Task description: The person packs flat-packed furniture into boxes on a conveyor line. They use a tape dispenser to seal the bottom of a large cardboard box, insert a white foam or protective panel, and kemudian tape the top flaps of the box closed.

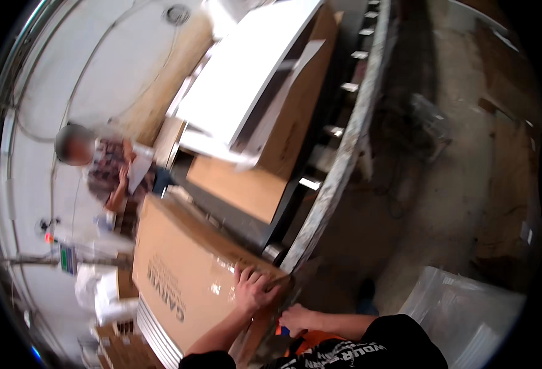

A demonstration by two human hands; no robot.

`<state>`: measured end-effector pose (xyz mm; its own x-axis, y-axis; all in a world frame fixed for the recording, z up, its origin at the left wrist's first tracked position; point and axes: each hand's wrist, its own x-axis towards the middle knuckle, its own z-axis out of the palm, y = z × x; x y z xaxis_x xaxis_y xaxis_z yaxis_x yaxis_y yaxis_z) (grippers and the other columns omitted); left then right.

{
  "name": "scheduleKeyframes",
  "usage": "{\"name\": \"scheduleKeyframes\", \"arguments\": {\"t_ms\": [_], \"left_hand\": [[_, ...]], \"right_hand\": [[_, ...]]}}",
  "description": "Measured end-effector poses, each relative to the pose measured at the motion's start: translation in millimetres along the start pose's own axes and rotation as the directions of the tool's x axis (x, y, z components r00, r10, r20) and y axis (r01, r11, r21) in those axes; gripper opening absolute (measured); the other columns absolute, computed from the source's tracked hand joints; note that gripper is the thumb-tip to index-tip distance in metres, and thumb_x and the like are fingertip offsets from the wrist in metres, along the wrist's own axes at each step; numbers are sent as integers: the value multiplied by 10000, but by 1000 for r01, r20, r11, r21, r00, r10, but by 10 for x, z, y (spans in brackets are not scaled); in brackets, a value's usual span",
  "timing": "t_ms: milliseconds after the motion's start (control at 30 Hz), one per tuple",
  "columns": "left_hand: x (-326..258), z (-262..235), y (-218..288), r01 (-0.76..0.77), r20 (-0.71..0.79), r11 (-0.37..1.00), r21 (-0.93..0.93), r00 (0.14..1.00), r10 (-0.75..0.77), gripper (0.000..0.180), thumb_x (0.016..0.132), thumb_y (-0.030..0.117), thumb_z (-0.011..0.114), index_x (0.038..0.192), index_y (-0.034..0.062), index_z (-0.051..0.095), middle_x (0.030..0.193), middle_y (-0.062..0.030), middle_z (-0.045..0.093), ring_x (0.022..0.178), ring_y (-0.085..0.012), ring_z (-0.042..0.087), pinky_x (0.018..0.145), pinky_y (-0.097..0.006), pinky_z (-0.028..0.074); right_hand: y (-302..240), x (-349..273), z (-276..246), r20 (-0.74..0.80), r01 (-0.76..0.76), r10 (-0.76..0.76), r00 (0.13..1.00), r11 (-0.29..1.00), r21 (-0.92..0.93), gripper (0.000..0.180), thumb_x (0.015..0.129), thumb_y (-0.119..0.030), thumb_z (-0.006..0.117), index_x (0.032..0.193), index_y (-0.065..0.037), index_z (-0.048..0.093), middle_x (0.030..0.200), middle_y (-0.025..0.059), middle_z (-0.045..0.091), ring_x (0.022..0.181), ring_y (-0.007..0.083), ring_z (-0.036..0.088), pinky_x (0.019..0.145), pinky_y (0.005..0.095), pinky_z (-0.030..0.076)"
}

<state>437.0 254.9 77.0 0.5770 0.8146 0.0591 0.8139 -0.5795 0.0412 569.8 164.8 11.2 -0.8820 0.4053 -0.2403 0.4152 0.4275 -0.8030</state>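
My left hand (255, 290) lies on the near box (185, 258), close to its end, with my fingers a bit spread and pressing on it, not wrapped around it. My right hand (297, 319) is curled up just beside the same end of the box, lower and to the right of my left hand. A small blue thing (282, 331) shows by my right fingers, but I can't tell if I am gripping it. The near box is big and brown, and most of it spreads out to the left of my left hand. Its big side looks shut to me, and shiny tape (225, 265) shows just beside my left fingers, so I think the closing is done there, or almost. The end under my hands is partly hidden, so I can't tell if that part is all stuck down. Past my hands, farther up the line, the far box (295, 129) is not done: it is open, its flap (240, 187) sticks out toward me, and a big white board (246, 61) sits in it or over it. So I think that box has its packing and shutting left. The rail (329, 184) runs away from near my left hand, along the right of the far box. Well off to the left of my hands, a person (108, 178) holds a paper (139, 172). To the right of my right hand is a clear plastic sheet (468, 313).
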Motion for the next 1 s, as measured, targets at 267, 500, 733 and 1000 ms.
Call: {"name": "scheduleKeyframes", "arguments": {"t_ms": [267, 500, 733, 1000], "left_hand": [[597, -89, -152, 502, 241, 661, -557, 860, -450, 249, 769, 342, 780, 872, 121, 729, 701, -19, 654, 657, -149, 603, 711, -335, 510], [3219, -58, -1461, 232, 67, 92, -968, 598, -799, 460, 833, 360, 751, 1044, 11, 539, 941, -86, 558, 785, -169, 538, 616, -275, 440], [3987, 604, -1729, 469, 388, -148, -871, 471, -792, 776, 635, 219, 878, 1198, -58, 420, 1171, -208, 556, 981, -283, 581, 535, -414, 472], [2883, 301, -782, 184, 117, -15, -983, 558, -821, 1072, 740, 15, 782, 1508, -61, 38, 1505, -277, 248, 1328, -353, 392, 1090, -399, 359]], "right_hand": [[1188, -2135, -392, -549, -327, 578, 604, 808, 490, 791, 631, -364, 759, 1365, -167, 540, 1284, 100, 605, 1059, 280, 647, 906, 349, 518], [1429, -3456, -950, -621, -581, 782, 48, 527, 619, 785, 570, -390, 764, 1281, -97, 604, 1207, 121, 635, 1088, 321, 618, 937, 376, 497], [1904, -3790, -1339, -624, -347, 760, -183, 544, 764, 808, 546, -312, 815, 1255, 13, 601, 1165, 185, 655, 1072, 292, 646, 946, 340, 488], [2256, -3514, -2686, -613, -441, 783, -109, 514, 735, 815, 555, -255, 810, 1282, 29, 575, 1202, 195, 640, 1065, 275, 653, 921, 340, 500]]}}
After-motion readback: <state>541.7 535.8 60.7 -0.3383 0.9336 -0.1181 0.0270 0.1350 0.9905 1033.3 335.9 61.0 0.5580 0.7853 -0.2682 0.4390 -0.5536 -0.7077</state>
